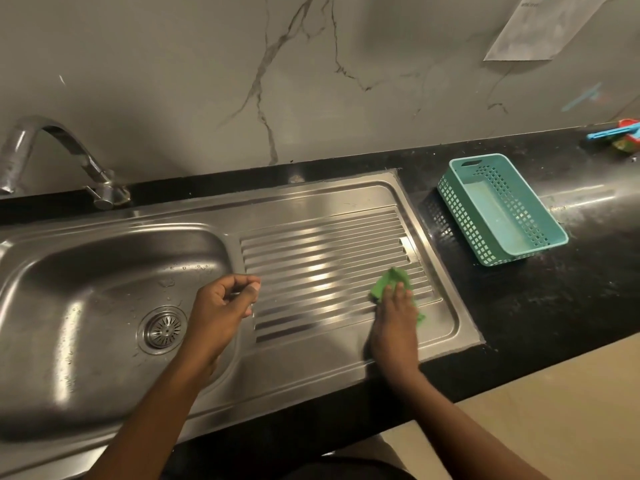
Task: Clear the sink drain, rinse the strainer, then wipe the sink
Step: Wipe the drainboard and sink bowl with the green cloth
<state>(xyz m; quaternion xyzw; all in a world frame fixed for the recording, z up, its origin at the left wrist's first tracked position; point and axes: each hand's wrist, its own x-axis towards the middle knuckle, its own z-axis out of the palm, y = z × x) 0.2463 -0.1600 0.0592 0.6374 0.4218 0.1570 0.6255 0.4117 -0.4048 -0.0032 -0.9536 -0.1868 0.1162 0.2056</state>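
Observation:
A steel sink [86, 271] with a ribbed drainboard [322, 258] fills the lower left. The round strainer [165, 330] sits in the drain at the basin's bottom. My right hand [394, 323] presses flat on a green cloth [389, 284] at the drainboard's right end. My left hand [221, 306] hovers over the basin's right edge, its fingers curled loosely with nothing visible in them. Water drops speckle the basin.
A curved tap [69, 150] stands at the back left. A teal perforated basket [498, 209] lies on the black counter [536, 299] to the right of the sink. Colourful items [620, 133] sit at the far right by the wall. A paper [543, 26] hangs on the marble wall.

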